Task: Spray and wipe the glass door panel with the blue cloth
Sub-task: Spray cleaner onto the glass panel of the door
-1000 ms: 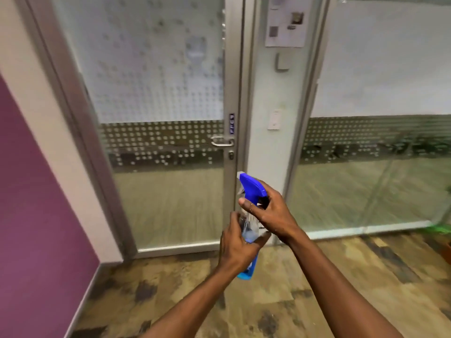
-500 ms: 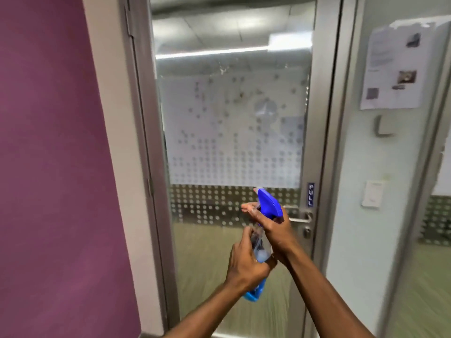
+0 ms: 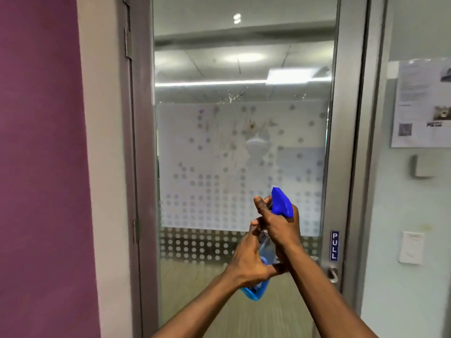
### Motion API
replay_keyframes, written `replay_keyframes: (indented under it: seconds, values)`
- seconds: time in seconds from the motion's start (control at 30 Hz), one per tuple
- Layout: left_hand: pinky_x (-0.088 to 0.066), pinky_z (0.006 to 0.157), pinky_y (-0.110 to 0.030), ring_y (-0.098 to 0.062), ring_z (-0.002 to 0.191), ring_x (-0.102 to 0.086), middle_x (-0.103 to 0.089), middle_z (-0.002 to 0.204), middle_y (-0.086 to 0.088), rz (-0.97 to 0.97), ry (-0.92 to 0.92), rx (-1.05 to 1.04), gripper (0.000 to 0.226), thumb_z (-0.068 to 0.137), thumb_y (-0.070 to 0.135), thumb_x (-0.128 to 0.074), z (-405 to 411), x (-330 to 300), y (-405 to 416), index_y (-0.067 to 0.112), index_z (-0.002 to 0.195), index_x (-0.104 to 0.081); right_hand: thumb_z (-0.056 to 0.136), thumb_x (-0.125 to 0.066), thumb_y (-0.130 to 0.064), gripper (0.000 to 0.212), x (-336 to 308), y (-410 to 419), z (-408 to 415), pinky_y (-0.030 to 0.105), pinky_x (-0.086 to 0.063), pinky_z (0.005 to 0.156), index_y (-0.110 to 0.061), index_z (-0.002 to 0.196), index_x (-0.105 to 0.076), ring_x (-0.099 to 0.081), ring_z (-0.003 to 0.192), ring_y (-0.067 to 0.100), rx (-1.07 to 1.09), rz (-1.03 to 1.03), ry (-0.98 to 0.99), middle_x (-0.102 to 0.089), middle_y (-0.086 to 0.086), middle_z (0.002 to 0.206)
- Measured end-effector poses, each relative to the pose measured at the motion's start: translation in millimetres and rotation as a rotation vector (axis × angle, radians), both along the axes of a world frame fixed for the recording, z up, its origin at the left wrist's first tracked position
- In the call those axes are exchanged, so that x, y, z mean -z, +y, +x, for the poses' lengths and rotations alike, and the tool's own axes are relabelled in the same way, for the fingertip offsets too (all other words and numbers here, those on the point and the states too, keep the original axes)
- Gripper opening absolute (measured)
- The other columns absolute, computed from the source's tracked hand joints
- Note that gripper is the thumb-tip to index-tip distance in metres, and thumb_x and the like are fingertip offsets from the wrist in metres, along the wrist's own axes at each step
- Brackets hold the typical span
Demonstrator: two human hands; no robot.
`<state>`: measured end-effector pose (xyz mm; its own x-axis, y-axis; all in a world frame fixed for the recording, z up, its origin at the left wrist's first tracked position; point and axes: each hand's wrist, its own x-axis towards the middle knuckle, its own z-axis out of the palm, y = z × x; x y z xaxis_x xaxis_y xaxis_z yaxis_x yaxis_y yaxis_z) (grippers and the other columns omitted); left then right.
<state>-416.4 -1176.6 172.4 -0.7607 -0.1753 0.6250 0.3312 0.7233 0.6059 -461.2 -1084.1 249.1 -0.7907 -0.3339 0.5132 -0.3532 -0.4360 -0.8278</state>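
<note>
An office: a metal-framed glass door (image 3: 244,142) with frosted dot film and a PULL sign (image 3: 334,245), ceiling-tile lights behind it, and a printed notice (image 3: 422,103) on the wall.

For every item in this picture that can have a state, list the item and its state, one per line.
glass door: shut, splattered with dirty marks
spray bottle: upright, held in both hands, nozzle towards the glass
left hand: closed round the bottle's body
right hand: closed round the neck below the trigger head
door handle: untouched
blue cloth: not clearly visible
</note>
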Motion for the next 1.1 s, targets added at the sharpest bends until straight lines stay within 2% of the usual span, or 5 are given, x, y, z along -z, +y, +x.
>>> replay_keyframes:
  seconds: [0.13, 0.27, 0.4, 0.57, 1.1]
  values:
    - [-0.042, 0.118, -0.039, -0.004, 0.138, -0.043, -0.040, 0.155, 0.012, -0.225, -0.085, 0.075, 0.117, 0.065, 0.063, -0.086, -23, -39, -73, 0.037, 0.157, -0.019, 0.086, -0.081, -0.026, 0.029, -21, -29, -31, 0.029, -0.049, 0.049, -0.013, 0.073, -0.058, -0.062, 0.048, 0.026, 0.160, 0.008, 0.054, -0.056, 0.003, 0.056]
    - [-0.025, 0.126, -0.046, -0.022, 0.154, -0.022, -0.018, 0.170, -0.002, -0.403, -0.021, -0.281, 0.105, 0.082, 0.081, -0.054, -51, -80, -171, 0.033, 0.161, -0.006, 0.084, -0.083, -0.030, 0.033, -47, -54, -49, 0.034, -0.051, 0.054, -0.015, 0.068, -0.058, -0.066, 0.049, 0.022, 0.314, 0.003, 0.052, -0.061, 0.004, 0.059]
    - [-0.017, 0.128, -0.043, -0.026, 0.159, -0.008, -0.018, 0.170, -0.010, -0.507, 0.187, -0.517, 0.095, 0.090, 0.076, -0.037, -82, -113, -257, 0.019, 0.162, -0.012, 0.081, -0.085, -0.031, 0.034, -67, -74, -60, 0.035, -0.058, 0.059, -0.014, 0.065, -0.060, -0.068, 0.049, 0.018, 0.452, -0.034, 0.046, -0.063, 0.007, 0.057]
    - [-0.012, 0.130, -0.049, -0.029, 0.159, -0.001, -0.013, 0.170, -0.013, -0.589, 0.193, -0.651, 0.090, 0.094, 0.066, -0.036, -114, -124, -331, 0.014, 0.162, -0.009, 0.082, -0.083, -0.034, 0.027, -73, -88, -71, 0.048, -0.061, 0.075, -0.023, 0.066, -0.064, -0.076, 0.070, 0.022, 0.574, -0.014, 0.098, -0.073, 0.003, 0.067]
    - [-0.025, 0.121, -0.062, -0.044, 0.153, -0.020, -0.023, 0.165, -0.022, -0.475, 0.225, -0.720, 0.085, 0.094, 0.066, -0.026, -135, -103, -408, 0.012, 0.160, -0.022, 0.081, -0.084, -0.031, 0.026, -93, -109, -85, 0.038, -0.059, 0.068, -0.014, 0.076, -0.065, -0.078, 0.069, 0.021, 0.725, -0.115, 0.038, -0.075, 0.011, 0.073]
